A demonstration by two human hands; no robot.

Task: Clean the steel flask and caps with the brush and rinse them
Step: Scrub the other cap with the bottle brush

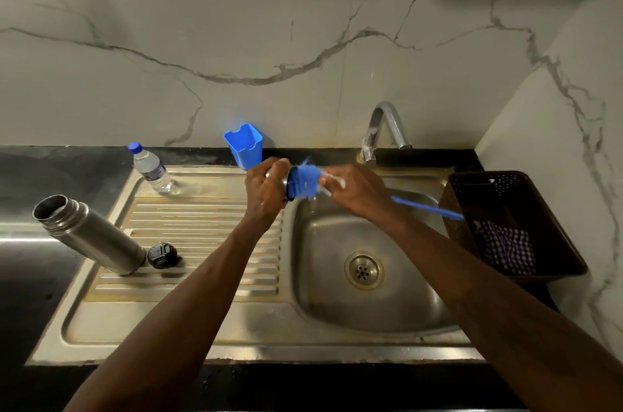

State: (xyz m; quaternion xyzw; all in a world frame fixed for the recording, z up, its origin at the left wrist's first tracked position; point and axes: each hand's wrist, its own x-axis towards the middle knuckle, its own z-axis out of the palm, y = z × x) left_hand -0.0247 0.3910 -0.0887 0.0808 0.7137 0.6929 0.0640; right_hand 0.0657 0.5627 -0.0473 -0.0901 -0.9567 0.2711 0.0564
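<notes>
Head view

- Left hand (266, 185): raised over the near left edge of the basin, fingers curled round a steel cap (286, 184). The cap lies on its side with its open end turned toward the right hand, and the fingers hide most of it.
- Right hand (357, 190): level with the left hand and close beside it, fingers pinching the brush stem just behind the bristles. There is white foam at the fingertips.
- Brush (305, 182): the blue bristle head sits between the two hands, at the cap's mouth. How far in it goes cannot be told. The blue handle runs out past the right wrist toward the basket.
- Steel flask (91, 236): well to the left of the left hand and nearer the person. It stands on its base at the left end of the draining board (202, 219), mouth open.
- Black cap (162, 255): just beside the flask's base, on the side toward the hands.
- Water bottle (151, 168): left of the left hand and beyond the flask. Clear plastic, blue lid on.
- Blue cup (244, 145): just beyond the left hand, against the wall (303, 23).
- Tap (384, 128): beyond the right hand.
- Sink (320, 243): the steel basin lies below both hands.
- Basket (553, 209): dark, to the right of the right hand, with a checked cloth (509, 246) inside.
- Table (33, 276): black top surrounding the sink.
</notes>
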